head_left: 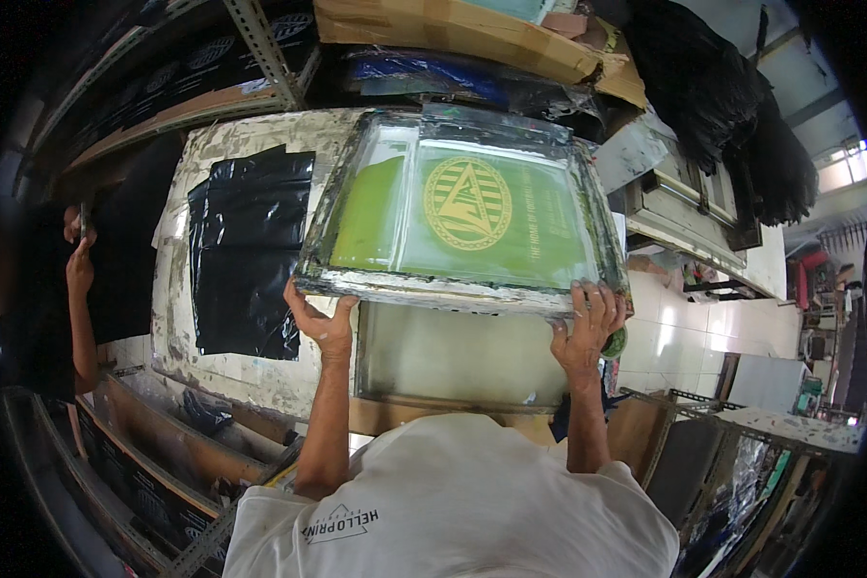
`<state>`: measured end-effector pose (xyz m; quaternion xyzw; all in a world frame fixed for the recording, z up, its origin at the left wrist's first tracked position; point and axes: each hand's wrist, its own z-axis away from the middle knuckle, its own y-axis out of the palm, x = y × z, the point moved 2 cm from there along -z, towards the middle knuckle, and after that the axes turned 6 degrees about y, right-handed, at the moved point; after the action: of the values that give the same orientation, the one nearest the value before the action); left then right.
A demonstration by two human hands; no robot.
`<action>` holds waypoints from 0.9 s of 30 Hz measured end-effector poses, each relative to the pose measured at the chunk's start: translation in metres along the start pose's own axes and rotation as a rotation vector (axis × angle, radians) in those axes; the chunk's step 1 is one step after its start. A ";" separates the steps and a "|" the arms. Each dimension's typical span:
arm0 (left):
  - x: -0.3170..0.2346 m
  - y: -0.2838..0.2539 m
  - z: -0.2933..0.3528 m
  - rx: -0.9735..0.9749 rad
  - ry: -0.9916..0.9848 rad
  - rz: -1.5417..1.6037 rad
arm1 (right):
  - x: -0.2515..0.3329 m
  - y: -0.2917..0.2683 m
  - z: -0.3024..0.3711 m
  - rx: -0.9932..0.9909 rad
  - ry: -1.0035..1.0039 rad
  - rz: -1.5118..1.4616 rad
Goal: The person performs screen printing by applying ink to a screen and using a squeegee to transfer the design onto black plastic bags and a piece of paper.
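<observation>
Screen-printing frame (443,292), its long axis running left to right over the desk (173,289), is held ahead, pinched near its near-left corner by the left hand (326,323) and near-right by the equally close right hand (586,328), left fingertips partly hidden, a green object (615,344) beyond hardly made out.

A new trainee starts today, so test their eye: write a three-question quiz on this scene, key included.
1. Where do the left hand and right hand hold the framed screen? A: far edge; B: near edge; C: left side only.
2. True or false: the black sheets lie to the left of the framed screen.
3. Fill in: inside the frame, the area around the round emblem is ____ in colour.

Key: 1 B; 2 true; 3 green.
</observation>
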<state>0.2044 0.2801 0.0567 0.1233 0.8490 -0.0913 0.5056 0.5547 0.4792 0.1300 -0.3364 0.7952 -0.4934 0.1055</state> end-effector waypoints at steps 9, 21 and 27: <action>0.027 0.034 -0.008 -0.133 -0.149 0.165 | -0.001 -0.026 -0.051 -0.114 -0.054 0.024; 0.058 0.073 0.012 0.326 -0.145 -0.791 | 0.007 -0.053 -0.085 -0.089 -0.065 -0.004; 0.100 0.077 0.004 0.301 -0.510 -0.391 | 0.011 -0.058 -0.088 -0.099 -0.076 -0.037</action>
<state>0.1856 0.3640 -0.0357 0.0049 0.6799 -0.3385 0.6505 0.5275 0.5182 0.2242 -0.3743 0.8076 -0.4422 0.1100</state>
